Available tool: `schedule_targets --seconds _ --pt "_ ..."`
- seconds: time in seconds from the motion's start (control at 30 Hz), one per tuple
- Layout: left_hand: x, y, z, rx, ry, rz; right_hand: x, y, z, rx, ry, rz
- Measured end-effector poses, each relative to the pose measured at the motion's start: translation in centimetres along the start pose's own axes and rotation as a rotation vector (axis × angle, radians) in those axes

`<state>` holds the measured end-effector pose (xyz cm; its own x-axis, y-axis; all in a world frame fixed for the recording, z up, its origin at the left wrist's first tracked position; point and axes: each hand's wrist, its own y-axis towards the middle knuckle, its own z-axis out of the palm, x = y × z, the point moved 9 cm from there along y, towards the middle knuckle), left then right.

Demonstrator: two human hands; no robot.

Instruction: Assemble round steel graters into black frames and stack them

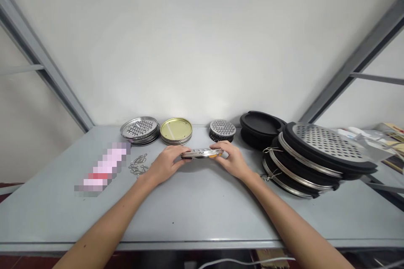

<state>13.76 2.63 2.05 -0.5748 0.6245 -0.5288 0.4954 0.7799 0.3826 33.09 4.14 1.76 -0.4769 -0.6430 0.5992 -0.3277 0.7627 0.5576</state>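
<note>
Between my two hands is a round, flat metal disc [202,153] with a shiny rim, held just above the table and seen nearly edge-on. My left hand [168,160] pinches its left edge, thumb below and fingers on top. At the opposite edge, my right hand [230,157] grips it the same way; a bit of orange shows beneath near those fingers. Beyond the disc stand a stack of gold-coloured round lids [176,129] and a small stack of perforated metal discs [222,128]. Small wire clips [139,164] lie to the left of my left hand.
Perforated metal grater plates [140,128] are stacked at the back left. A pixelated pink item [105,168] lies at left. Black round trays [261,124] and a tall leaning stack of black-rimmed grater assemblies [328,143] occupy the right side. Behind the grey table [195,214] rises a white wall.
</note>
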Motion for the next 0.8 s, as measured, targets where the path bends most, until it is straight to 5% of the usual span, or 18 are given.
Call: schedule_targets --seconds 0.17,0.27,0.37,0.57,0.8 --pt "0.8 0.0 0.2 -0.028 -0.100 -0.083 -1.2 -0.1 -0.8 -0.126 0.107 0.172" --pt "1.2 0.0 0.5 -0.072 -0.171 -0.115 -1.9 0.2 0.2 -0.033 0.225 0.226" --pt "1.3 0.2 0.3 -0.113 -0.232 -0.119 -1.8 0.4 0.4 0.002 0.316 0.209" --pt "-0.3 -0.2 -1.6 -0.231 -0.080 0.030 -0.1 0.1 -2.5 -0.217 0.243 0.158" --pt "-1.4 -0.6 -1.6 -0.230 0.020 0.112 2.4 -0.3 -1.8 -0.166 0.161 0.066"
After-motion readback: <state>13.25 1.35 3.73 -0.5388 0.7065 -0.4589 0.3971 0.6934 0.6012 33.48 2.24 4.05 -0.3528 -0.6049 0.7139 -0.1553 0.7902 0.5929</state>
